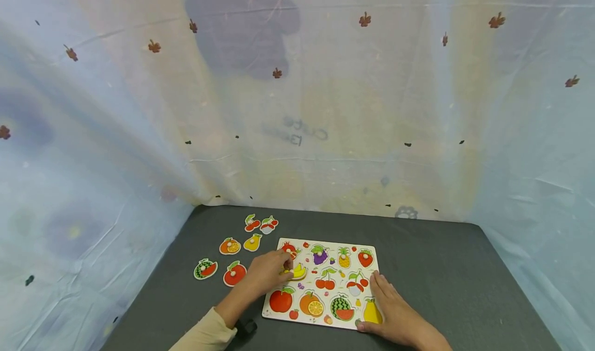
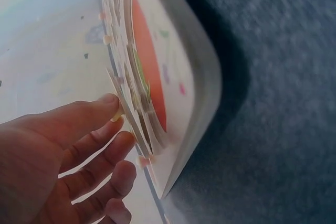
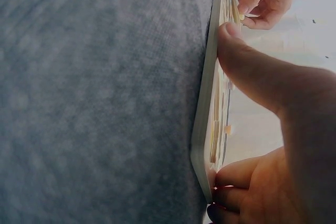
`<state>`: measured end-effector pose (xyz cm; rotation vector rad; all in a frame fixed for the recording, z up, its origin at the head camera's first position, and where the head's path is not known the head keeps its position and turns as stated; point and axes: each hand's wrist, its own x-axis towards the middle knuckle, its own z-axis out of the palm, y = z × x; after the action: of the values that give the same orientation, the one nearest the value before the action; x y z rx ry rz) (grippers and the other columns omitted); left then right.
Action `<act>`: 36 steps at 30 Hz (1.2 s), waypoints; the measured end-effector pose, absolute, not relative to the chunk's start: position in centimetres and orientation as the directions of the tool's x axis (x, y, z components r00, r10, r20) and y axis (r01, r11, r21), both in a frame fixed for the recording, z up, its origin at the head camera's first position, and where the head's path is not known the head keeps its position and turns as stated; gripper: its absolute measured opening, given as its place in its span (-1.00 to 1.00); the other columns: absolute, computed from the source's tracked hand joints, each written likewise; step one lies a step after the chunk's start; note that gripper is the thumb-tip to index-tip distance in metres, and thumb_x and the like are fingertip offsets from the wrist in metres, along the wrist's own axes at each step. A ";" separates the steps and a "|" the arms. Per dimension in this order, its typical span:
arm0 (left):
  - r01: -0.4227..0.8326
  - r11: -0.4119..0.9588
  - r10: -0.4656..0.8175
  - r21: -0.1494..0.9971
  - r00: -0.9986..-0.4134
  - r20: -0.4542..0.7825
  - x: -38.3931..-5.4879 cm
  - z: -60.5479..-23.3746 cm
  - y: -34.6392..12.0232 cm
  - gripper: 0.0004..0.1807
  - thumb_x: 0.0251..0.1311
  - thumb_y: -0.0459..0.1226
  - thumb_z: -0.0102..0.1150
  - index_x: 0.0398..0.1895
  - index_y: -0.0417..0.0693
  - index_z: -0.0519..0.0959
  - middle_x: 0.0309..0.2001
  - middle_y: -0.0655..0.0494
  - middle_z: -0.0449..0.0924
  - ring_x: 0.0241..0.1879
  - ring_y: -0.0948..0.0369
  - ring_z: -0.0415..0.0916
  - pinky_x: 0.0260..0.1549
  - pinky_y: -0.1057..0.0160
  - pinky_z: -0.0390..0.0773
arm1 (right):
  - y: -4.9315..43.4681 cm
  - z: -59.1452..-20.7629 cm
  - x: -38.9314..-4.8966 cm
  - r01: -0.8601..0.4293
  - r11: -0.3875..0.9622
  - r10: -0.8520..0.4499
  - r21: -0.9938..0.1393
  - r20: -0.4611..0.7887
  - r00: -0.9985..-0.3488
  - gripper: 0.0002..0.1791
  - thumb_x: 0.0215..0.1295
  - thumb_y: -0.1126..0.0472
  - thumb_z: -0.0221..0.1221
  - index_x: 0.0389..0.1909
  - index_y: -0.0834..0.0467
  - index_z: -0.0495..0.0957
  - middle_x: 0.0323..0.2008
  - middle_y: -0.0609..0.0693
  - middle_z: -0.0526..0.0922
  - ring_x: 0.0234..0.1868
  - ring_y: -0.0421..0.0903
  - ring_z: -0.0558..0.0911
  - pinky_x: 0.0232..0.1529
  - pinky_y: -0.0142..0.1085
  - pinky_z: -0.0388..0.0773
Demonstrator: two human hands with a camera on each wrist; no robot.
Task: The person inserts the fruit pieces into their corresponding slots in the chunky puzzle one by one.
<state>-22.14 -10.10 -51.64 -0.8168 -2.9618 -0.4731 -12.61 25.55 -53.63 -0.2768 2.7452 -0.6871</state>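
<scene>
My left hand (image 1: 267, 273) is over the left part of a white wooden fruit puzzle board (image 1: 279, 315). Its thumb and fingertips pinch the small knob of a yellow banana piece (image 1: 299, 272). In the left wrist view that thin piece (image 2: 128, 111) stands at a slant close over the board's face. At the board's lower right corner lies my right hand (image 1: 395, 312), fingers extended along the right edge and thumb on the near edge. The right wrist view has this thumb (image 3: 247, 61) pressing the board's rim (image 3: 202, 124).
Left of the board lie loose knobbed pieces: a watermelon (image 1: 205, 269), a red apple (image 1: 234, 274), an orange (image 1: 230, 246), a pear (image 1: 252, 242), cherries (image 1: 251, 223) and a red-and-white cherry-like piece (image 1: 268, 225). A patterned curtain (image 1: 344, 186) closes off the dark table (image 1: 432, 268) behind.
</scene>
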 end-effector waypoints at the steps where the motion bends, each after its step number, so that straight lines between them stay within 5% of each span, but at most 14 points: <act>1: 0.504 0.817 0.494 0.280 -0.862 0.109 -22.1 -51.7 -10.1 -0.78 0.27 -0.11 0.55 -0.32 0.15 0.61 -0.36 0.32 0.51 -0.38 0.33 0.38 -0.37 0.25 0.46 | 25.5 -53.6 -12.6 -0.113 0.867 -0.255 -0.485 -0.238 -0.937 0.46 0.05 -0.47 0.49 0.69 0.34 0.03 0.71 0.30 -0.03 0.70 0.29 0.03 0.59 0.29 0.03; 36: 0.494 0.833 0.480 0.248 -0.869 0.120 -22.4 -52.8 -9.3 -0.73 0.23 -0.09 0.58 -0.34 0.12 0.60 -0.41 0.32 0.45 -0.42 0.33 0.35 -0.42 0.27 0.41 | 25.4 -53.6 -12.6 -0.111 0.860 -0.256 -0.497 -0.233 -0.938 0.46 0.04 -0.45 0.51 0.69 0.35 0.04 0.71 0.30 -0.03 0.69 0.30 0.03 0.58 0.30 0.05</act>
<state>-22.41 -9.31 -52.85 -0.7858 -2.9573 -0.4220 -12.56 25.44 -53.56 -0.2771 2.7427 -0.7080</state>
